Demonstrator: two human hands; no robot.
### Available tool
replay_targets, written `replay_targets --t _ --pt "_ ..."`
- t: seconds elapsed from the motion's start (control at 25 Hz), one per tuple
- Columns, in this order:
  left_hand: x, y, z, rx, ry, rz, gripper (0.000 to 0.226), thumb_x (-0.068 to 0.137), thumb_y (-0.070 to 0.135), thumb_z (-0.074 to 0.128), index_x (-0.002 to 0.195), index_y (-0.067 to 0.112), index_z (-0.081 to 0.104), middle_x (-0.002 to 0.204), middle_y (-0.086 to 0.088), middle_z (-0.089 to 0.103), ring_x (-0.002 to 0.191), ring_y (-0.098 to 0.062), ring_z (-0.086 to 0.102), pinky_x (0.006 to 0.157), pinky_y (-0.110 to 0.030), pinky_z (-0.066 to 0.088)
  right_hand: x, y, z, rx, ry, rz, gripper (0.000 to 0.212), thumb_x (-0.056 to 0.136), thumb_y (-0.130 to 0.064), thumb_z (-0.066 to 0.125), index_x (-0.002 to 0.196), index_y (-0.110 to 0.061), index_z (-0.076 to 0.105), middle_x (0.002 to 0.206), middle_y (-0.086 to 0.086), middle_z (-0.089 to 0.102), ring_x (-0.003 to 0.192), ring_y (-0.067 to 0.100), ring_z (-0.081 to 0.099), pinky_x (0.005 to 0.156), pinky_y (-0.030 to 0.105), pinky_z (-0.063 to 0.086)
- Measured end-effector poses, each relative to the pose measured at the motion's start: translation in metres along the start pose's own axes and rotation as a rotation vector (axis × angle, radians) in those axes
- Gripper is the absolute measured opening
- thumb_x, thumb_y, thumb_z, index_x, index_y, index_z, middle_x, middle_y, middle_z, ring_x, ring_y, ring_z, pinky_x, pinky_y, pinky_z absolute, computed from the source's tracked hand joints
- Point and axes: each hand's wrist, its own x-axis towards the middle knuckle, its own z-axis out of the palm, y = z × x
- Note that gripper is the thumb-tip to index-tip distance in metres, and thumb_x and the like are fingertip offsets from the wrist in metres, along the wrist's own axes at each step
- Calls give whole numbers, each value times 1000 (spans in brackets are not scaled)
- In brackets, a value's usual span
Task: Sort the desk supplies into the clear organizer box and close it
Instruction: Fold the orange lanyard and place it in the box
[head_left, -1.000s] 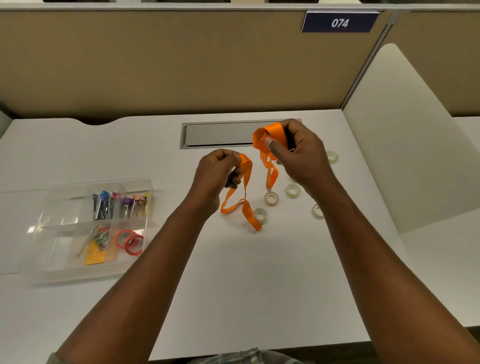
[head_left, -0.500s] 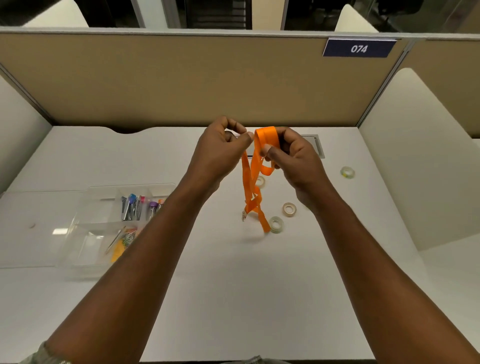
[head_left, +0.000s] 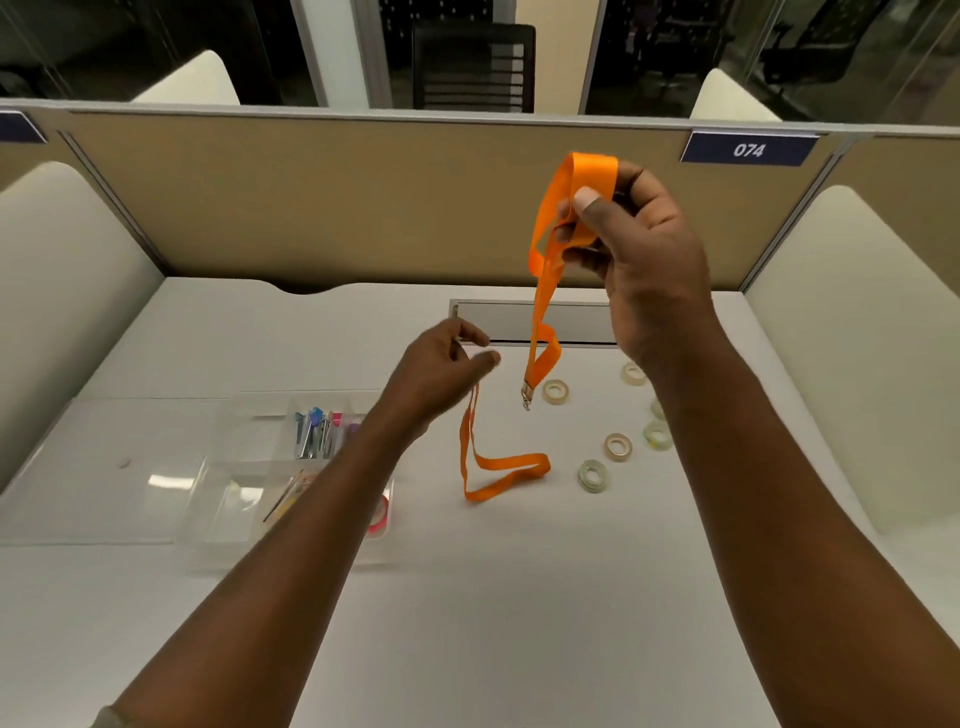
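The right hand (head_left: 644, 249) is raised above the desk (head_left: 519, 597), its grip clamped on the orange lanyard (head_left: 545, 270) — the clip end hangs down. The left hand (head_left: 436, 374) is lower, right of the clear organizer box (head_left: 223, 519); whether it pinches the orange strap loop (head_left: 498, 475) below I cannot tell.

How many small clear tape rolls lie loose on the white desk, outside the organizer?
6. One small clear tape roll beside the hanging orange fabric lanyard; one farther back; two nearer; two against the right forearm, one half covered. The forearm may hide more.
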Motion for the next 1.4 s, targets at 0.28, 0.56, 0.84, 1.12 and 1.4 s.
replay_targets --t 0.28,0.56,0.84,1.12,1.4 --pt "-5 -31 26 127 -71 -12 35 83 47 72 108 24 64 82 10 60 77 -13 59 63 -22 44 3 -27 27 191 -66 -37 26 101 -12 53 126 -5 52 99 9 68 90 24 67 86 38 57" --pt "8 -17 -30 218 14 27 23 88 43 66 84 20 70 70 3 66 64 -9 60 53 -22 41 6 52 -14 157 192 239 10 97 -14 56 103 -16 64 90 3 71 81 19 71 74 34 58" --pt "16 30 -59 385 72 186 19 82 36 70 78 18 66 69 2 62 63 -13 57 54 -26 44 -32 147 -31 -504 118 637 33 92 -30 66 113 -4 67 117 17 69 107 34 67 90 47 55" --pt "9 53 -50 442 87 282 24 85 41 67 77 20 60 65 5 55 60 -11 54 55 -22 39 -45 139 38 -440 -383 276 77 87 -45 72 151 -38 30 158 -3 39 137 17 41 102 41 42" --pt "-3 61 -68 671 138 291 21 80 28 68 69 18 54 63 -1 56 64 -22 55 56 -29 43 -50 151 84 -491 -412 291 64 84 -52 71 139 -28 50 141 0 60 130 24 55 107 49 46"
